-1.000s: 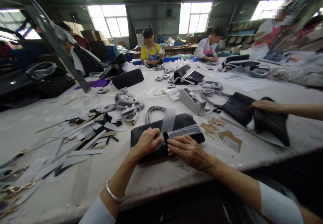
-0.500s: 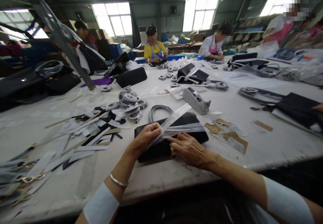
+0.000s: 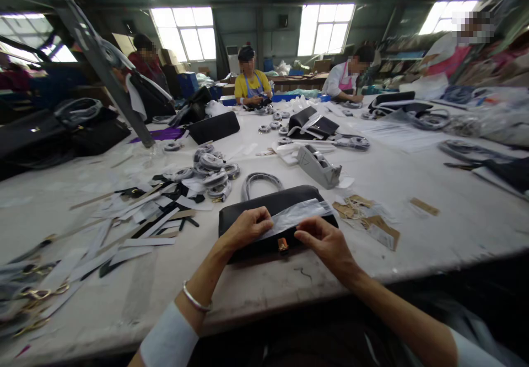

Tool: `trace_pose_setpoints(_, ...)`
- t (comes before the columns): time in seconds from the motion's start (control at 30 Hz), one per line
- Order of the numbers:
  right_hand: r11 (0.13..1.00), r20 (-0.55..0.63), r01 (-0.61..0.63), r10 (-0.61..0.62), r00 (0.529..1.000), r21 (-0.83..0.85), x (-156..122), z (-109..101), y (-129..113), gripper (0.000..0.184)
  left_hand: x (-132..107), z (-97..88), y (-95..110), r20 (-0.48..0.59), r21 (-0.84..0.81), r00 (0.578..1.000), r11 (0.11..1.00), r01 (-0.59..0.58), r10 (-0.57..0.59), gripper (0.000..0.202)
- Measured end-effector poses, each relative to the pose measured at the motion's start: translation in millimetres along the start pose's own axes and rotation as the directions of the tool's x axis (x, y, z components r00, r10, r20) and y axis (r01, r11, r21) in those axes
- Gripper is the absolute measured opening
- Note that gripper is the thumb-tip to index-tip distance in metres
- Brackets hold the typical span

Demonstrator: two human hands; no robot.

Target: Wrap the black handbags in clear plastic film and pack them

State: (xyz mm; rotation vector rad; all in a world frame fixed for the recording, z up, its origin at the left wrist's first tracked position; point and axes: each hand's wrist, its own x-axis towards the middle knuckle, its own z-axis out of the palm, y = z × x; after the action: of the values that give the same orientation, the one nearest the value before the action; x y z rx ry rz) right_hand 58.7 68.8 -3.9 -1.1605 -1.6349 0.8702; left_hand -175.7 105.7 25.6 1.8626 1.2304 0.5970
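A black handbag (image 3: 243, 218) lies on the table near its front edge, a gold-coloured clasp (image 3: 282, 246) showing on the side toward me. Across the bag stretches a strip of clear plastic film (image 3: 294, 216). My left hand (image 3: 248, 228) is closed, pinching the left end of the film. Over the right part of the bag, my right hand (image 3: 324, 240) has thumb and fingertips together at the lower edge of the film; what lies between them is too small to make out. Behind the bag, its wrapped handle (image 3: 261, 178) curves up.
A tape dispenser (image 3: 318, 167) stands behind the bag. Wrapped strap coils (image 3: 212, 171) and scattered strips (image 3: 142, 226) lie to the left, brown paper tags (image 3: 382, 229) to the right. A metal post (image 3: 124, 100) rises at left. Several people work across the table.
The film's raised loose end now lies flat along the bag, and the clasp has come into view. My right hand has drawn back slightly to the right, its fingers now pinched.
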Motion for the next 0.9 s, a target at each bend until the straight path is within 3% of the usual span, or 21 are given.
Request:
trace_pose_setpoints(0.07,0.952,-0.022,-0.257,0.264,0.964,0.164,7,-7,-3,0.048,0,-0.4,-1,0.001,0.003,1.000,1.000,0.009,-0.009,0.022)
trace_pose_setpoints(0.1,0.931,-0.026,-0.311,0.321,0.947,0.193,12,-12,-5,0.058,1,-0.6,-1,0.000,0.000,1.000,1.000,0.009,-0.009,0.022)
trace_pose_setpoints(0.23,0.950,-0.104,-0.305,0.298,0.949,-0.065,38,-36,-12,0.076,1,-1.3,-1,0.010,-0.004,1.000,1.000,0.004,-0.004,0.021)
trace_pose_setpoints(0.4,0.900,-0.018,-0.325,0.334,0.942,-0.290,59,-44,-19,0.055,1,-1.5,-1,0.002,0.015,1.000,1.000,0.003,-0.003,0.020)
trace_pose_setpoints(0.53,0.902,-0.110,-0.210,0.182,0.977,-0.378,56,-37,-22,0.033,2,-0.8,-3,0.002,0.067,1.000,0.998,0.010,-0.010,0.018)
trace_pose_setpoints(0.63,0.889,-0.113,-0.099,0.054,0.992,-0.448,51,-37,-19,0.039,3,0.3,-5,-0.003,0.094,1.000,0.996,0.014,-0.013,0.019)
trace_pose_setpoints(0.73,0.867,-0.079,-0.074,0.040,0.996,-0.493,47,-40,-13,0.051,3,0.8,-8,-0.032,0.156,0.999,0.987,0.043,-0.038,0.022)
trace_pose_setpoints(0.9,0.853,-0.025,-0.100,0.102,0.994,-0.513,47,-44,-7,0.014,-4,-4.4,-10,-0.144,0.341,0.985,0.930,0.136,-0.092,0.033)
